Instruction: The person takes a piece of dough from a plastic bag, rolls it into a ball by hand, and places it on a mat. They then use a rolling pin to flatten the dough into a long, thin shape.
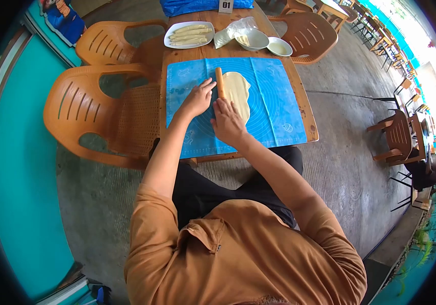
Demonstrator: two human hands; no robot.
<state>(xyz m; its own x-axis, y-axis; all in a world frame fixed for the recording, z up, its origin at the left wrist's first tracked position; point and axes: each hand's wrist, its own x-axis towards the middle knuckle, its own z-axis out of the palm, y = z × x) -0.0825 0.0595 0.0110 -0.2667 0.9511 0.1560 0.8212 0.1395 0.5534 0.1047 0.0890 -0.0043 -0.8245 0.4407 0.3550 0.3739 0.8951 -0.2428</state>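
Risk: lopsided pressure from right hand [229, 122] on near end of rolling pin [220, 80] could thin dough sheet [237, 92] unevenly. Left hand [199, 98] fingers loosely spread beside pin, grasping nothing; right palm-down (whether gripping, cannot tell). Dough pale, flat, wavy-edged, on blue pastry mat [280, 104].

R hand [229, 122] on rolling pin [220, 80], L hand [196, 100] nr it, dough [237, 96] on blue mat [281, 104]
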